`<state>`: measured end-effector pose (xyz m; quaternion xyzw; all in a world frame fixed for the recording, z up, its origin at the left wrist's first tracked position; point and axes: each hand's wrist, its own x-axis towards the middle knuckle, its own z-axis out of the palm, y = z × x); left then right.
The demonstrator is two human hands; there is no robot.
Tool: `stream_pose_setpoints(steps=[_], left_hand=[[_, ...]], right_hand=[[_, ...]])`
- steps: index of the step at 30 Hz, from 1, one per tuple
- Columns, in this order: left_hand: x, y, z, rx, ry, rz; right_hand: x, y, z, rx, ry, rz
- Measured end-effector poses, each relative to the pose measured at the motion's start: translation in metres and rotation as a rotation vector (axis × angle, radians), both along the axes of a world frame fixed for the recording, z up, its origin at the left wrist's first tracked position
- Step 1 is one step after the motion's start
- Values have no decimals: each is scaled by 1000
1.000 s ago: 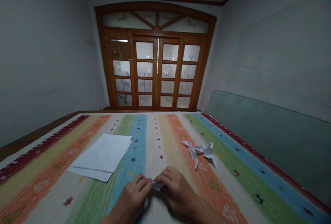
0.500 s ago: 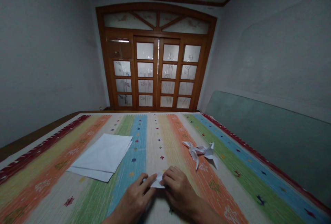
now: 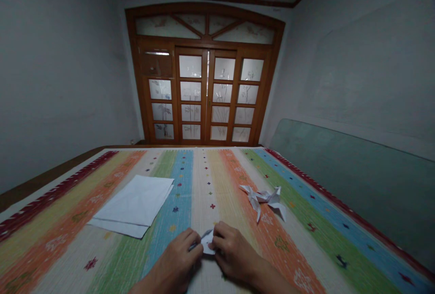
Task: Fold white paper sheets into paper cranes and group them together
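Observation:
A small folded piece of white paper [image 3: 207, 242] is pinched between my two hands, low in the middle of the head view. My left hand [image 3: 181, 254] grips its left side, thumb and fingers pressed together. On the other side my right hand [image 3: 231, 248] is closed on the paper's right part, with the thumb resting on its face. A flap stands up along the upper left of the paper. My fingers hide much of both ends. Off to the right lie folded white paper figures [image 3: 263, 199], their points spread out; I cannot tell exactly how many.
A small stack of white paper sheets [image 3: 136, 203] lies to the left on the striped tablecloth [image 3: 204, 180]. Along the right side of the table runs a pale green panel [image 3: 340, 162]. Wooden doors [image 3: 207, 94] with glass panes stand beyond the far edge.
The paper has tilted and a flap now lifts at its upper left. My left hand has shifted slightly left and its fingers have curled more. The sheets and paper figures have stayed put.

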<state>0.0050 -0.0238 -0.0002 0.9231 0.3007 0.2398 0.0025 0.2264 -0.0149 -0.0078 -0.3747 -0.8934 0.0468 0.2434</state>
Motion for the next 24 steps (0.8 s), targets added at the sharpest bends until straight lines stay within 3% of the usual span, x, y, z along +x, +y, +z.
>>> stream_pose_setpoints(steps=[6, 13, 19, 24], left_hand=[[1, -6, 16, -72, -74, -59], [-1, -3, 11, -43, -71, -30], [-2, -4, 13, -112, -62, -1], [-2, -4, 12, -104, -49, 9]], right_hand=[[5, -5, 6, -127, 7, 27], [7, -7, 11, -200, -25, 37], [7, -9, 21, -283, -4, 47], [5, -10, 24, -272, -4, 43]])
